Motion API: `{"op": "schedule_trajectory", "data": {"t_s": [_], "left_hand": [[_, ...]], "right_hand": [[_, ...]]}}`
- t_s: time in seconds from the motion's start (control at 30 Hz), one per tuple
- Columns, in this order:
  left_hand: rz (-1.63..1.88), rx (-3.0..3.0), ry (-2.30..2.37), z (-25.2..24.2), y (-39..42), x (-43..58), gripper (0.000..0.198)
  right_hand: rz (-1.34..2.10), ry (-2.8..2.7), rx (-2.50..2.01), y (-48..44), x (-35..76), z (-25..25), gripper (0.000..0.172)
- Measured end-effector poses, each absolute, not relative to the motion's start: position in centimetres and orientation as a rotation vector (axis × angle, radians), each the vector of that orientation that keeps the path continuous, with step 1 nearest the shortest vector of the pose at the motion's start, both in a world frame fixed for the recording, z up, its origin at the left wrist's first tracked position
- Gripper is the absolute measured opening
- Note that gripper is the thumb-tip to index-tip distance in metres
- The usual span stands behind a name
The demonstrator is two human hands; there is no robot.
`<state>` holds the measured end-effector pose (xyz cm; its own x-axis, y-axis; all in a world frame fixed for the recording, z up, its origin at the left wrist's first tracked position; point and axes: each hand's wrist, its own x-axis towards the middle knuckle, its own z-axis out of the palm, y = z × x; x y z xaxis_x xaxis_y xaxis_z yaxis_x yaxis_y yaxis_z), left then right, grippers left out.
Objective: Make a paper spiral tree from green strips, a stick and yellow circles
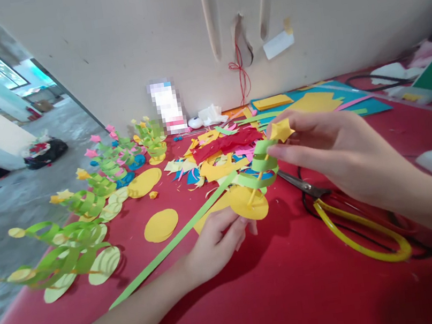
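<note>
Between my two hands is a paper flower: a round yellow paper base (243, 209), a thin yellow stem (255, 191), a green paper strip (264, 163) curling around it and a yellow paper star (281, 130) on top. My left hand (221, 237) grips the base from below and behind, with some fingertips hidden. Just under the star, my right hand (325, 148) pinches the top of the green curl between thumb and fingers. A long green strip (178, 238) runs diagonally past my left forearm; whether it joins the curl, I cannot tell.
Finished paper flowers (74, 243) line the table's left side. Yellow discs (161, 225) lie nearby. Coloured paper scraps (219, 156) are heaped behind my hands. Yellow-handled scissors (363, 237) rest under my right forearm. A phone (168, 107) leans against the wall.
</note>
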<state>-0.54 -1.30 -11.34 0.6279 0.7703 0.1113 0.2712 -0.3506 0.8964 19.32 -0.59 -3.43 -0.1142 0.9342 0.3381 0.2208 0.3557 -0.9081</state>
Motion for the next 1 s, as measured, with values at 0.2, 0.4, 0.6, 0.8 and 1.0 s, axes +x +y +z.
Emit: {"op": "schedule_trajectory", "data": {"t_s": [0.2,0.4,0.6,0.8,1.0], "left_hand": [[0.682,1.908,0.830,-11.52,-1.25,-0.56,0.032],[0.691,1.904,0.823,-11.48,-1.15,-0.51,0.032],[0.696,1.904,0.829,-11.47,-1.35,-0.54,0.031],[0.686,1.898,0.830,-11.49,-1.33,-0.60,0.032],[0.669,1.866,0.836,-11.42,-1.23,-0.53,0.034]], "right_hand": [[0.857,-1.579,-1.057,-0.59,19.18,-3.44,0.013],[0.825,-1.628,-1.053,-0.63,19.33,-3.58,0.012],[0.835,-1.621,-1.025,-0.73,19.29,-3.52,0.010],[0.840,-1.614,-1.023,-0.65,19.27,-3.47,0.010],[0.846,-1.606,-1.046,-0.48,19.32,-3.53,0.011]]}}
